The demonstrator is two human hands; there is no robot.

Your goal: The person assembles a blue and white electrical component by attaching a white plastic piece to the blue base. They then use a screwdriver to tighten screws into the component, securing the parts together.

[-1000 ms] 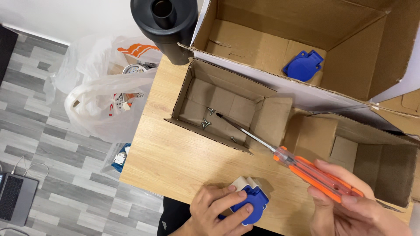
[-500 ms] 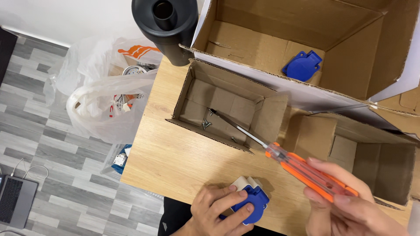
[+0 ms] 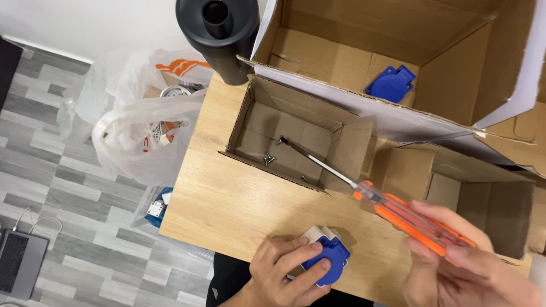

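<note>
Left hand (image 3: 284, 273): gripping blue socket (image 3: 325, 262) on table (image 3: 227, 204).
Right hand (image 3: 460, 261): grasping screwdriver (image 3: 398, 213).
Change: tip sliding deeper into small box (image 3: 341, 150), nearing 3 or so screws (image 3: 268, 159).

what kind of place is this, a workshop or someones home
Likely a small assembly or packing spot in a room, not a full workshop: a wooden table crowded with open cardboard boxes, a screwdriver in the right hand, a blue socket part under the left hand.

Open brown cardboard boxes (image 3: 296, 133), perhaps three
</note>
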